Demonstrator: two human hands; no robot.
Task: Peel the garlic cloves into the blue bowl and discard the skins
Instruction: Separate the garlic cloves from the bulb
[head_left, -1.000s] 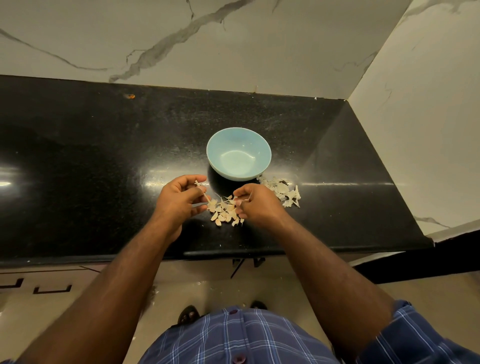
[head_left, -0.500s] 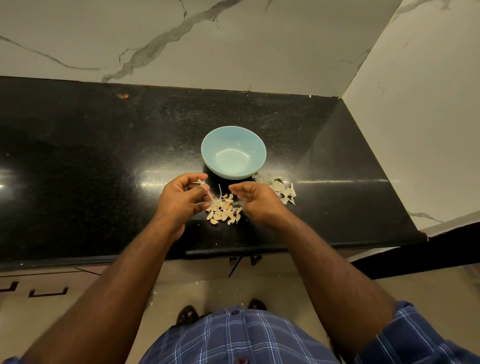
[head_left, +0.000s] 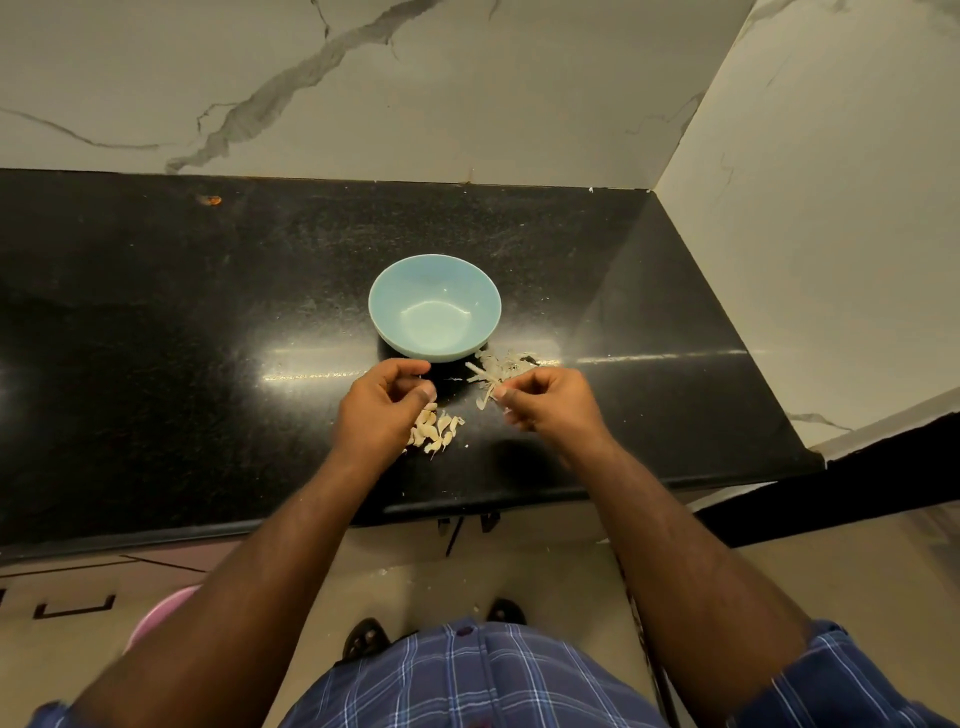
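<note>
The light blue bowl (head_left: 385, 291) stands on the black counter and looks empty. Just in front of it, a small heap of garlic cloves (head_left: 439, 430) lies on the counter. My left hand (head_left: 382, 410) is over the heap's left side, fingers and thumb curled round a garlic clove that they mostly hide. My right hand (head_left: 550, 402) pinches a pale strip of garlic skin (head_left: 485, 397) at its fingertips, next to the loose pile of skins (head_left: 501, 366) by the bowl's front right.
The black granite counter (head_left: 208, 338) ends at a front edge near my waist. Marble walls close off the back and the right. A small orange speck (head_left: 210, 200) lies far back left. A pink tub (head_left: 156, 621) sits on the floor, lower left.
My right hand has drawn away to the right, from the clove heap to the skin pile, with a strip of skin. My left hand closed tighter over the cloves.
</note>
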